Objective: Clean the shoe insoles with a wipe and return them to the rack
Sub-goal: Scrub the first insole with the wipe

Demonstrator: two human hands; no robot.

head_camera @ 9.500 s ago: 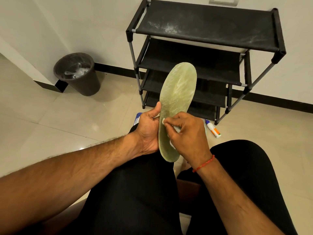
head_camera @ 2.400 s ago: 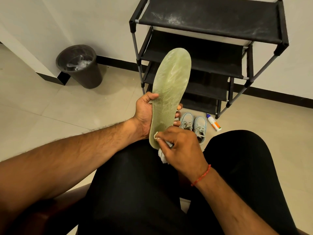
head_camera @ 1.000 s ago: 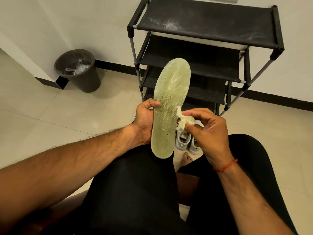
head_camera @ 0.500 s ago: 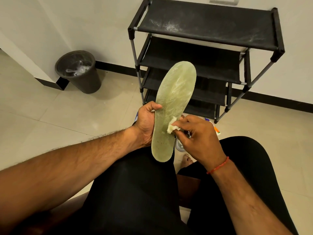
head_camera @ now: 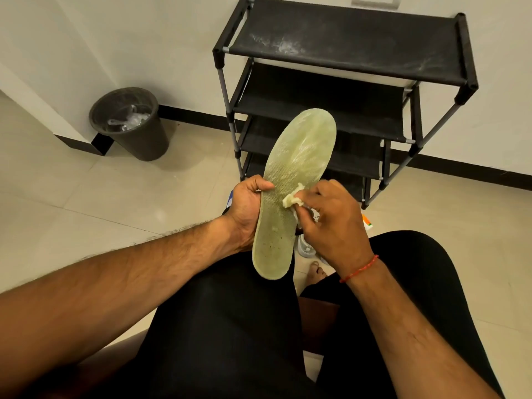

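A pale green shoe insole (head_camera: 293, 174) stands nearly upright above my lap, toe end up and leaning right. My left hand (head_camera: 247, 208) grips its left edge at mid-length, thumb on the front face. My right hand (head_camera: 331, 220) pinches a crumpled white wipe (head_camera: 292, 199) and presses it against the insole's middle. Dark specks dot the heel end. The black shoe rack (head_camera: 345, 44) with several fabric shelves stands behind the insole against the wall.
A dark waste bin (head_camera: 129, 122) with crumpled plastic inside sits by the wall at the left. Grey shoes (head_camera: 306, 246) lie on the tiled floor under my right hand, mostly hidden. A small white-and-orange tube (head_camera: 366, 222) peeks out by my right wrist. My black-clad legs fill the foreground.
One second ago my right hand held the wipe off the insole's right edge. It has since come back onto the insole's face and slid slightly up. The insole has stayed almost still.
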